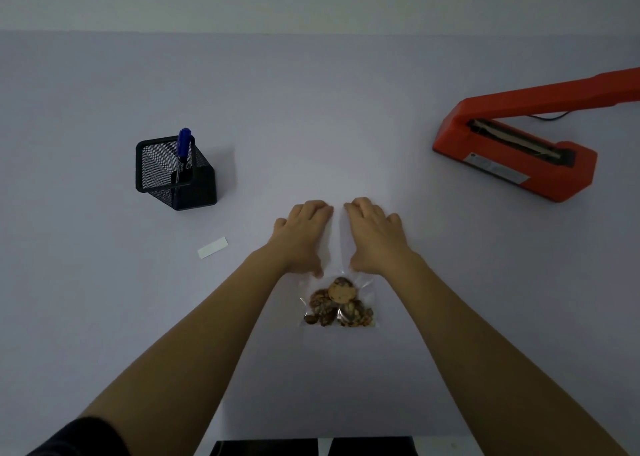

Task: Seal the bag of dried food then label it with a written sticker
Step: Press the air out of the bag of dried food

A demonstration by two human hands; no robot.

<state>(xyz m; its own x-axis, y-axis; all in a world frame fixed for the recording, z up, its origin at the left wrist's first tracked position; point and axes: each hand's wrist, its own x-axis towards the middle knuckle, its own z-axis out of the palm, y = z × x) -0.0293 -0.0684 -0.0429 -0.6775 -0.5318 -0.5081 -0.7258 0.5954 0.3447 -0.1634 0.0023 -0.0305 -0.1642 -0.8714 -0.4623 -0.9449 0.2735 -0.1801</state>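
A clear plastic bag (pixel 338 247) lies flat on the pale table, with brown dried food (pixel 337 304) bunched at its near end. My left hand (pixel 300 237) and my right hand (pixel 374 235) rest palm-down side by side on the bag's empty upper part, fingers pointing away from me and curled at the tips. A small white sticker (pixel 212 247) lies on the table to the left of my hands. A blue pen (pixel 182 150) stands in a black mesh holder (pixel 173 173) at the far left. An orange heat sealer (pixel 516 144) sits at the far right with its arm raised.
The sealer's black cord (pixel 550 118) trails behind it. The table's near edge (pixel 311 438) runs just below my forearms, with dark shapes beneath it. A pale wall rises behind the table's far edge.
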